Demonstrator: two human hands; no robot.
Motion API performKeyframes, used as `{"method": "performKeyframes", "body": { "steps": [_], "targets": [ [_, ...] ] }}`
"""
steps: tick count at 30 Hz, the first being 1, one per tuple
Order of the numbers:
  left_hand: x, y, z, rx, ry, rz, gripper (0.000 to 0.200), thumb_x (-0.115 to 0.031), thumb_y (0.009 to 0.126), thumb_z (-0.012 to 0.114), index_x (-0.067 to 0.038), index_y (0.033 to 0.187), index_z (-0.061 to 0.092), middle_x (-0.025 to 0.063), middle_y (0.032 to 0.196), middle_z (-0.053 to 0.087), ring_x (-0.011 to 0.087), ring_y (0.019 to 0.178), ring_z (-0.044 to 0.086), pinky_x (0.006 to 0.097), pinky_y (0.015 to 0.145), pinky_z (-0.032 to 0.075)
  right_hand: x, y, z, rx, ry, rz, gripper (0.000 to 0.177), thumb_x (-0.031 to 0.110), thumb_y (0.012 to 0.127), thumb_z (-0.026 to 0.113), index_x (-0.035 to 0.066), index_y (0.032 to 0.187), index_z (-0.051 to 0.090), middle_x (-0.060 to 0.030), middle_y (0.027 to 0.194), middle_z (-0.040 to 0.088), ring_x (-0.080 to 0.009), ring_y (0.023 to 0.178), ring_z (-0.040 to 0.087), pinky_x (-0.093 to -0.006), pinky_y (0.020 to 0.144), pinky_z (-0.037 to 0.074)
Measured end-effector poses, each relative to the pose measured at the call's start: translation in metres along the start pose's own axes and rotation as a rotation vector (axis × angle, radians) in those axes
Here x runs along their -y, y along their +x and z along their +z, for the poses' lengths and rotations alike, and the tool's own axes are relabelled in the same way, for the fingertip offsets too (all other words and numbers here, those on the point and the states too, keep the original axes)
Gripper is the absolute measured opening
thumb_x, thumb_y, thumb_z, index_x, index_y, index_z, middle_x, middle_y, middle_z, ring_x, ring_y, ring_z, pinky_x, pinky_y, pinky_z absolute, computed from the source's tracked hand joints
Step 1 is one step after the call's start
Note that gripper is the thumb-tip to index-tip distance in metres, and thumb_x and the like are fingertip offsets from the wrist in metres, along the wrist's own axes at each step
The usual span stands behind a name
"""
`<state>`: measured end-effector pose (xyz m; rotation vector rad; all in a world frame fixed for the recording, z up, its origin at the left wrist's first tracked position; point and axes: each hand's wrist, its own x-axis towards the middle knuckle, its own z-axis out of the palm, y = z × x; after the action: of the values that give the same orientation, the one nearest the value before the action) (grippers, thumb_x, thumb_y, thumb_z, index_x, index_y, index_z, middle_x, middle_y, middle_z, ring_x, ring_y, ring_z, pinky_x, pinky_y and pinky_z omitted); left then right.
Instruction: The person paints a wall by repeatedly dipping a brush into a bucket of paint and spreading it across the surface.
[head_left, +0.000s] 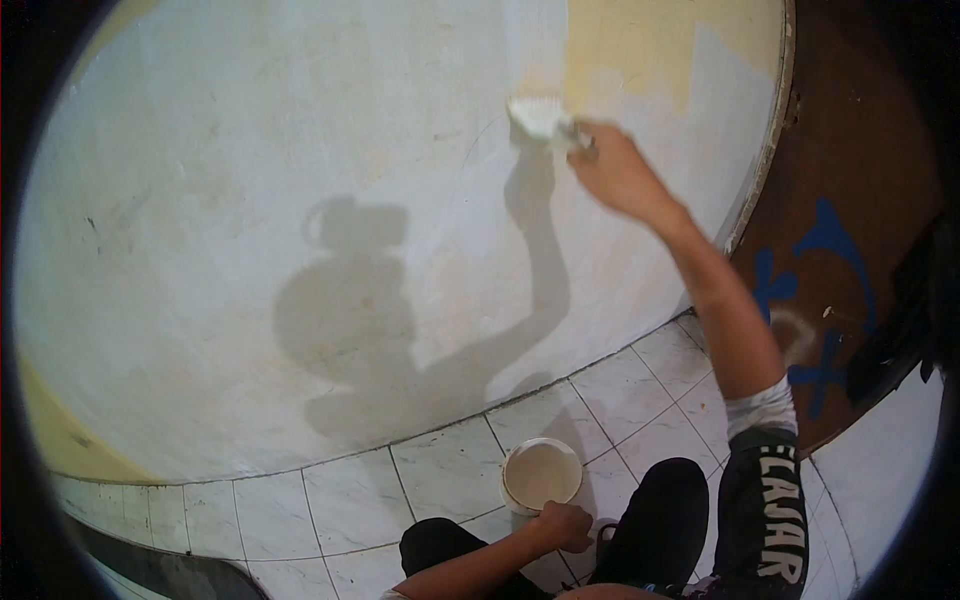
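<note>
My right hand [617, 170] is closed around the handle of a paintbrush [541, 117], whose pale bristles are at the wall [230, 130]. Much of this wall carries whitish paint, with yellow patches at the upper right and lower left. Low in front of me, my left hand [566, 526] is closed at the near edge of a small white bucket [507, 492] and holds it there. Pale, whitish liquid shows inside the bucket. Whether the fingers grip the rim or a handle is hard to make out.
White tiles [440, 470] cover the floor along the wall's base. My knees [668, 505] flank the bucket. At the right stands a brown panel [850, 130] with blue painted marks, and a dark item [905, 310] hangs there. A dark curved shape [170, 570] lies at the lower left.
</note>
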<state>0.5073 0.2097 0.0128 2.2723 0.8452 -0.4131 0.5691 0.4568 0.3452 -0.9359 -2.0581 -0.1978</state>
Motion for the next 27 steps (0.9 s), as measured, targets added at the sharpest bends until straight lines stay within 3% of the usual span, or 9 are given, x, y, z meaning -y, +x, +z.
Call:
{"method": "performKeyframes", "body": {
  "steps": [1,8,10,13,17,19,22,26,27],
  "targets": [
    [-0.001,0.000,0.001,-0.008,0.022,-0.001,0.047,-0.045,0.089,0.055,-0.002,0.103,0.065,0.0178,0.103,0.067,0.0343,0.101,0.064,0.0488,0.083,0.050,0.005,-0.021,0.008,0.042,0.045,0.066,0.036,0.010,0.080,0.058,-0.006,0.112,0.062,-0.0300,0.108,0.062,-0.0417,0.104,0.061,-0.0414,0.091,0.048],
    [-0.003,0.005,0.009,-0.016,0.002,-0.013,0.047,-0.046,0.089,0.055,-0.003,0.104,0.066,0.0180,0.103,0.067,0.0345,0.101,0.064,0.0488,0.083,0.050,-0.006,-0.071,0.013,0.423,0.084,0.279,0.031,0.011,0.080,0.057,-0.007,0.104,0.065,-0.0304,0.102,0.064,-0.0404,0.100,0.063,-0.0412,0.088,0.049],
    [-0.002,0.006,0.010,-0.013,0.012,-0.023,0.047,-0.046,0.089,0.055,-0.003,0.103,0.066,0.0182,0.103,0.067,0.0348,0.101,0.064,0.0488,0.083,0.050,-0.033,-0.038,0.013,0.416,-0.042,0.131,0.038,0.014,0.082,0.060,-0.005,0.115,0.062,-0.0229,0.086,0.067,-0.0268,0.070,0.065,-0.0361,0.064,0.052],
    [-0.003,0.008,0.009,-0.008,0.030,-0.033,0.047,-0.046,0.089,0.056,-0.003,0.103,0.066,0.0184,0.101,0.067,0.0354,0.100,0.064,0.0490,0.082,0.050,-0.016,0.035,-0.032,0.413,0.087,0.284,0.030,0.015,0.080,0.062,-0.004,0.103,0.067,-0.0082,0.070,0.058,-0.0126,0.048,0.048,-0.0296,0.036,0.033],
    [-0.002,0.005,0.006,-0.010,0.022,-0.026,0.047,-0.046,0.089,0.056,-0.002,0.102,0.066,0.0185,0.099,0.068,0.0360,0.097,0.065,0.0493,0.081,0.051,0.029,0.083,-0.088,0.355,0.014,0.218,0.037,0.016,0.080,0.063,-0.006,0.109,0.063,-0.0133,0.074,0.064,-0.0208,0.055,0.057,-0.0339,0.045,0.045],
    [-0.002,0.006,0.007,-0.011,0.032,-0.027,0.047,-0.046,0.089,0.056,-0.002,0.102,0.066,0.0185,0.098,0.068,0.0359,0.096,0.066,0.0492,0.081,0.051,0.078,0.079,-0.119,0.223,-0.105,0.259,0.038,0.014,0.090,0.056,-0.005,0.123,0.058,-0.0204,0.102,0.064,-0.0247,0.074,0.061,-0.0363,0.066,0.051],
    [-0.004,0.003,0.005,-0.018,0.044,-0.030,0.047,-0.046,0.089,0.055,-0.002,0.101,0.066,0.0186,0.098,0.068,0.0362,0.096,0.066,0.0493,0.081,0.051,0.089,0.079,-0.127,0.014,-0.035,0.199,0.037,0.014,0.091,0.056,-0.005,0.123,0.058,-0.0210,0.111,0.064,-0.0260,0.078,0.062,-0.0365,0.069,0.051],
    [-0.003,0.002,0.007,-0.034,0.026,-0.034,0.046,-0.045,0.089,0.055,-0.002,0.103,0.065,0.0185,0.098,0.068,0.0370,0.096,0.065,0.0504,0.082,0.050,0.003,0.111,-0.053,-0.325,-0.218,-0.189,0.031,0.011,0.088,0.058,-0.007,0.114,0.064,-0.0210,0.097,0.067,-0.0236,0.071,0.062,-0.0346,0.061,0.051],
    [-0.003,0.001,0.006,-0.035,0.025,-0.034,0.046,-0.045,0.089,0.055,-0.002,0.103,0.065,0.0185,0.098,0.068,0.0370,0.096,0.065,0.0504,0.082,0.050,0.000,0.087,-0.031,-0.363,-0.128,-0.280,0.039,0.018,0.081,0.063,-0.007,0.112,0.061,-0.0232,0.085,0.067,-0.0345,0.075,0.067,-0.0395,0.066,0.053]
  ]
}}
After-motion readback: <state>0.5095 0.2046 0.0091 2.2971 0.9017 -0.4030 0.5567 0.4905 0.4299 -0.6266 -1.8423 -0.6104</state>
